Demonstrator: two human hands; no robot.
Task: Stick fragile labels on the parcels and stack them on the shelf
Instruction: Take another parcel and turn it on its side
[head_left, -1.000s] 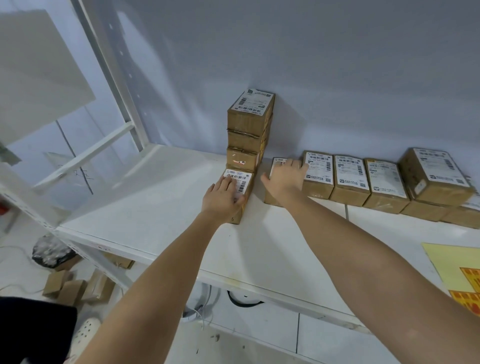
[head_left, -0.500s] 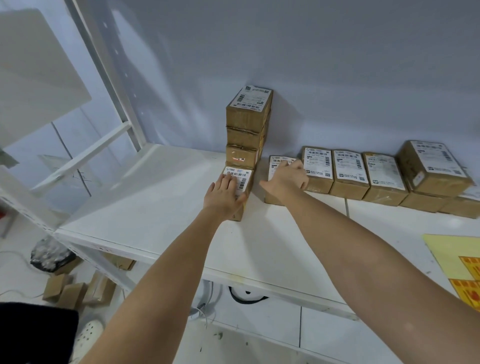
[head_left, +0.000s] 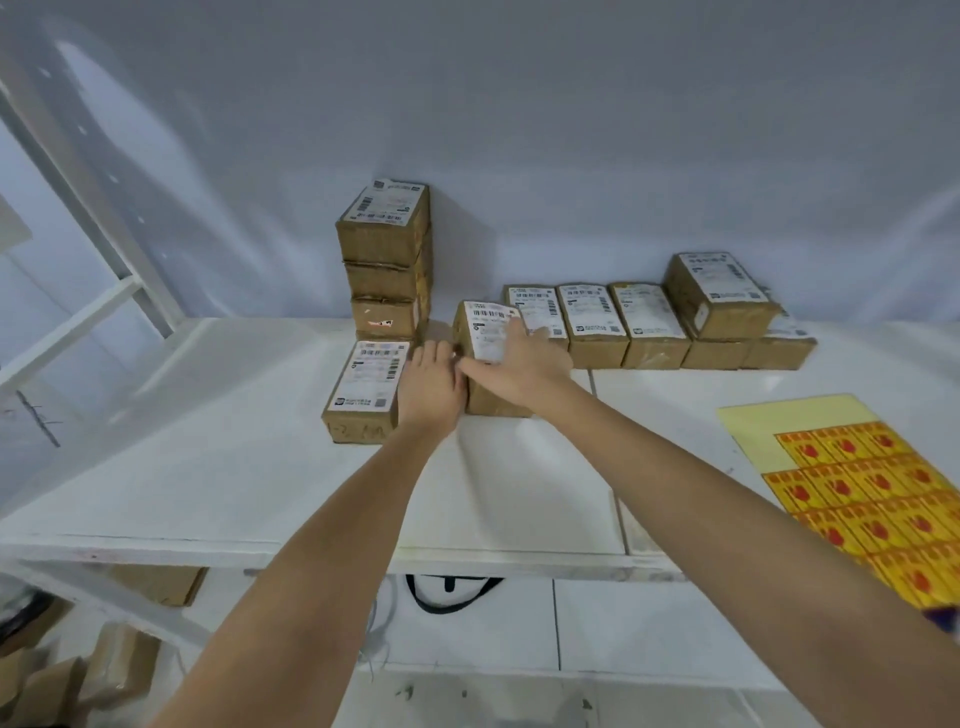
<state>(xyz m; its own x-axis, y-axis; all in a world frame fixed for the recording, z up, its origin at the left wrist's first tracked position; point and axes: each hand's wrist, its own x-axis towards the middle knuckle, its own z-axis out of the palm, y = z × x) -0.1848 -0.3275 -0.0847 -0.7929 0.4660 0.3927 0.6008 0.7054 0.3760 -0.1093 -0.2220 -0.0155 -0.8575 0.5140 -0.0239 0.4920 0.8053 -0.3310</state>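
Now the parcel (head_left: 485, 358) under the right hand (head_left: 519, 366) sits on the white shelf (head_left: 218, 467), its long axis running from the front edge toward the back wall and its white shipping label facing up. The right hand lies flat over its top with the fingers spread toward the row behind, while the left hand (head_left: 428, 387) presses against its left side, fingers together; both hands hold this one box between them. Just to the left lies another parcel (head_left: 366, 392), also lengthwise front to back, with its label up. Behind that one stands a stack of parcels (head_left: 387, 260) against the wall, one of them with a red mark on its front. To the right a row of parcels (head_left: 623, 327) lines the wall, with one more box (head_left: 719, 293) resting on top at the far end. A yellow sheet of fragile labels (head_left: 857, 488) lies on the shelf at the right. Compared with half a second ago, the left hand has left the left parcel and come over to the one beneath the right hand
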